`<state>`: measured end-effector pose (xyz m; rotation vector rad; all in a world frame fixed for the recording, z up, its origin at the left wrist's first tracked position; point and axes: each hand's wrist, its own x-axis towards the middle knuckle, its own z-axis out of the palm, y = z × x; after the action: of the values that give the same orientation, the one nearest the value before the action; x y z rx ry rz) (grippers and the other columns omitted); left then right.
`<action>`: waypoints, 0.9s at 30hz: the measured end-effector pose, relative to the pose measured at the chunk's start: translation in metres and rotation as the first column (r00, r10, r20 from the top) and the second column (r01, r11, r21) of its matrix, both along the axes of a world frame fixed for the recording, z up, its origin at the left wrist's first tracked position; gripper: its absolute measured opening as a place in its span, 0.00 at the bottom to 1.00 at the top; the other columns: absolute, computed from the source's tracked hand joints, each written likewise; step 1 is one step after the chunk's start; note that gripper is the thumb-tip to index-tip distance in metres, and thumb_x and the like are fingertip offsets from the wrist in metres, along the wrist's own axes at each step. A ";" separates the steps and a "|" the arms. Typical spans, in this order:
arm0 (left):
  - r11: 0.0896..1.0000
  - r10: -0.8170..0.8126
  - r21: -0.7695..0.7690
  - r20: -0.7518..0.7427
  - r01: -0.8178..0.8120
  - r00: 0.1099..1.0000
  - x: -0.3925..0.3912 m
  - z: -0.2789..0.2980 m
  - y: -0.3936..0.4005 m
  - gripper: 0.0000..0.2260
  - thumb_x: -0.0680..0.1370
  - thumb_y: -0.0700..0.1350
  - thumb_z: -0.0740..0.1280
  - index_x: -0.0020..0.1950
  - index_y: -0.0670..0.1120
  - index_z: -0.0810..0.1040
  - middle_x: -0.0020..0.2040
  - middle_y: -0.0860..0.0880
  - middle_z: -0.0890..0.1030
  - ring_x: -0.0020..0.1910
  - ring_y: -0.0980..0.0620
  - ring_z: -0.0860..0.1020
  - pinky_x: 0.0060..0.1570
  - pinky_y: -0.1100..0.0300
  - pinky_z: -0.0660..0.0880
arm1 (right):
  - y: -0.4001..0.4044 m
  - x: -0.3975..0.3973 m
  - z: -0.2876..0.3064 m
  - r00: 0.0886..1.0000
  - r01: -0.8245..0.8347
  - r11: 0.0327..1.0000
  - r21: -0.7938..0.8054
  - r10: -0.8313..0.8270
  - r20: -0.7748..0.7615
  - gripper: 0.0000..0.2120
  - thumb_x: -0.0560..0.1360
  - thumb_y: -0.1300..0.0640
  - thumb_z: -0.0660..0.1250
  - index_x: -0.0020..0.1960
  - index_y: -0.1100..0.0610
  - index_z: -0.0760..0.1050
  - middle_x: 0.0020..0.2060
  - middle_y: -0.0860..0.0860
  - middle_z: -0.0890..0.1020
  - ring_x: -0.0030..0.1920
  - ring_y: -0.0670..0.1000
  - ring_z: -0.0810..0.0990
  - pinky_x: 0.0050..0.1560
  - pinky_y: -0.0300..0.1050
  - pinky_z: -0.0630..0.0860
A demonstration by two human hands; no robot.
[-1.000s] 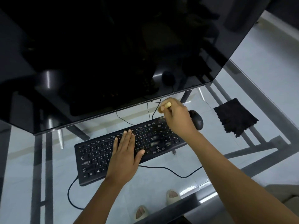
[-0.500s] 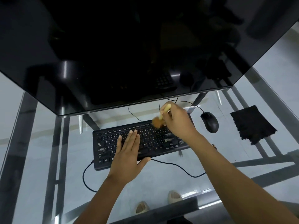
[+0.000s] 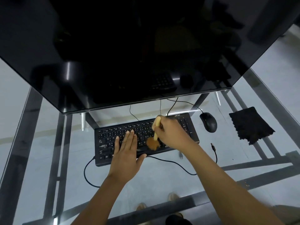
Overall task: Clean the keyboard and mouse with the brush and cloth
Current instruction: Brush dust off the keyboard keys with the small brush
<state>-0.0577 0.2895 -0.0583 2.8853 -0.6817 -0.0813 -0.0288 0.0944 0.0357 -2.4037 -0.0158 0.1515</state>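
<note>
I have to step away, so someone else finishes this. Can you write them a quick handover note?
Left hand lies flat on the keyboard, steadying it. Right hand grips the brush, bristles on the lower middle keys. Mouse and cloth lie untouched to the right on the glass table. Brushing is under way; wiping and the mouse remain.

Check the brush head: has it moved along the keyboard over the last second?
Yes. The brush, held by the right hand, has swept from the keyboard's far rows, nearest the monitor, down to its near rows beside the left hand.
</note>
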 end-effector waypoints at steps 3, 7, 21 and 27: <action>1.000 -0.002 0.014 0.007 0.002 1.000 0.001 0.002 0.001 0.34 0.78 0.62 0.51 0.73 0.38 0.65 0.75 0.43 0.62 0.76 0.47 0.57 0.71 0.42 0.50 | 0.001 0.000 -0.001 0.945 0.179 0.979 0.100 -0.199 0.259 0.03 0.79 0.60 0.63 0.48 0.56 0.75 0.43 0.50 0.80 0.38 0.46 0.78 0.40 0.37 0.75; 0.999 0.040 -0.009 0.018 -0.040 0.999 0.001 0.002 0.007 0.35 0.78 0.64 0.50 0.73 0.38 0.64 0.76 0.43 0.61 0.76 0.47 0.57 0.71 0.42 0.51 | 0.016 -0.001 0.001 1.000 -0.018 0.997 0.075 0.018 -0.002 0.05 0.79 0.54 0.64 0.48 0.55 0.74 0.37 0.50 0.82 0.36 0.48 0.81 0.40 0.47 0.80; 0.915 0.356 -0.205 0.000 -0.348 0.935 -0.009 0.005 0.060 0.46 0.71 0.72 0.56 0.76 0.40 0.55 0.78 0.43 0.53 0.77 0.48 0.48 0.73 0.43 0.42 | 0.040 0.027 0.005 1.000 0.023 0.984 0.177 -0.023 0.000 0.05 0.80 0.56 0.62 0.49 0.58 0.74 0.40 0.54 0.83 0.39 0.54 0.83 0.40 0.48 0.81; 0.848 0.351 -0.368 -0.150 -0.381 0.924 -0.015 -0.006 0.079 0.48 0.69 0.74 0.58 0.78 0.44 0.50 0.78 0.47 0.53 0.77 0.51 0.47 0.74 0.41 0.51 | 0.054 0.036 0.007 0.976 0.089 0.993 0.081 -0.103 0.189 0.04 0.80 0.60 0.61 0.50 0.59 0.74 0.45 0.53 0.80 0.41 0.51 0.81 0.42 0.44 0.79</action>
<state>-0.0728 0.3680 -0.0643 2.5481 -0.0995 -0.0038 0.0073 0.1482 0.0423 -2.3333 0.0053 -0.1261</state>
